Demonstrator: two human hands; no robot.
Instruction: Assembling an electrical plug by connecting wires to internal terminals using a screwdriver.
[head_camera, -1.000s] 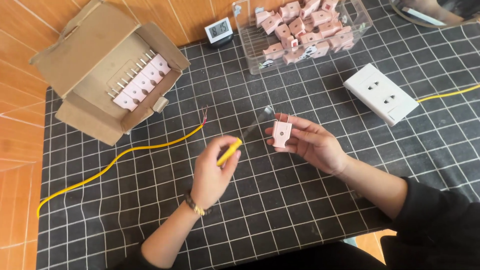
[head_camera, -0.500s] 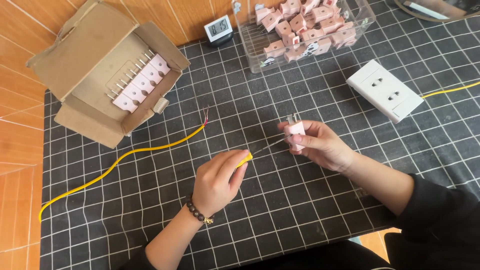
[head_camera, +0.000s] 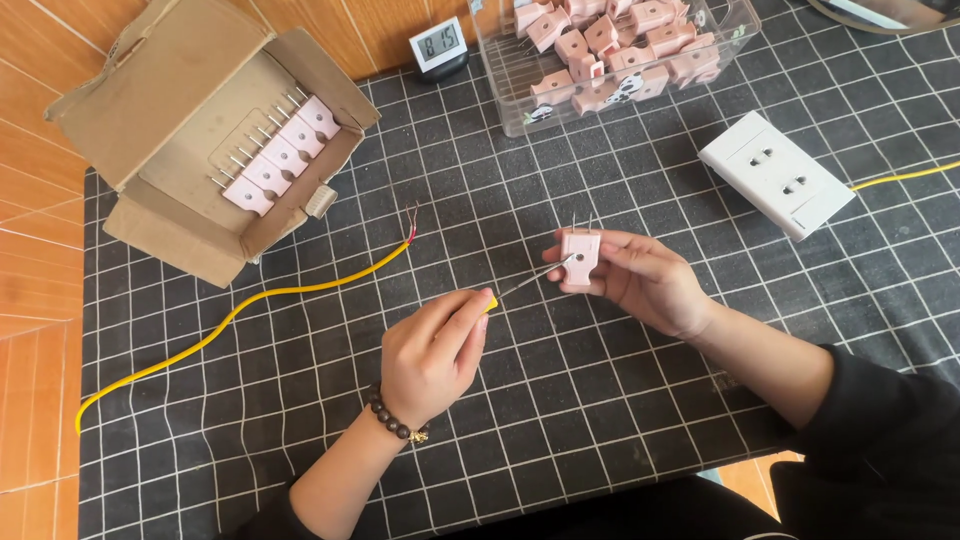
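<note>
My right hand (head_camera: 645, 280) holds a small pink plug (head_camera: 580, 257) upright above the black gridded mat (head_camera: 560, 420), its two metal prongs pointing up. My left hand (head_camera: 432, 352), with a bead bracelet at the wrist, grips a yellow-handled screwdriver (head_camera: 492, 301). The thin shaft runs up and to the right, and its tip sits on the screw hole in the plug's face. Both hands are near the middle of the mat.
A yellow wire (head_camera: 290, 292) with bare ends lies left of my hands. An open cardboard box (head_camera: 180, 90) with a row of pink plugs stands at the back left. A clear tub (head_camera: 500, 90) of pink plugs, a small digital clock (head_camera: 438, 45) and a white socket block (head_camera: 775, 172) lie behind.
The view and both hands have shifted slightly. The screwdriver tip has come up to the pink plug's face, and the plug is now turned upright facing it.
</note>
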